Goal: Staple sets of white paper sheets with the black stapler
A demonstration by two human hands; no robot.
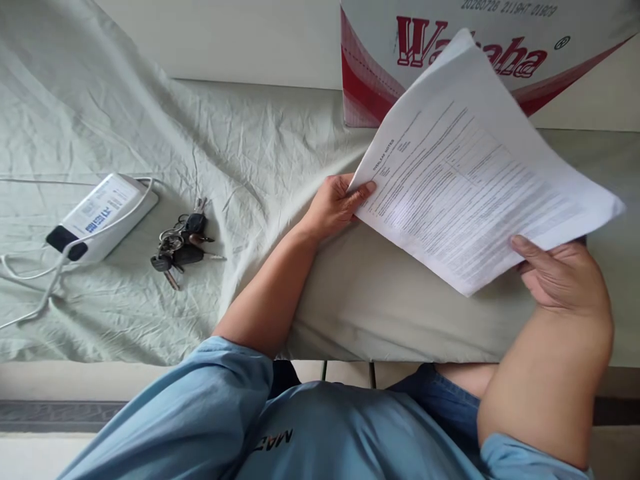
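Light blue shirt fabric (310, 433) fills the bottom of the view, and both bare forearms reach out from its short sleeves over a table draped in a wrinkled pale green cloth (125, 120). Held between the two hands is a sheaf of printed papers (475, 180), lifted off the cloth and tilted, its far corner rising in front of a white and red cardboard box (370, 80) that stands at the back of the table. At the sheaf's near left corner, the left hand (333, 203) pinches the sheets, thumb on the printed top face and the other fingers curled underneath. On the lower right edge, the right hand (565, 273) grips likewise, thumb laid flat across the top sheet, the remaining fingers hidden behind the paper. Well to the left on the cloth lie a bunch of keys (183, 243) and, beyond it, a white power bank (103, 217) with a white cable (30, 267) looping around it.
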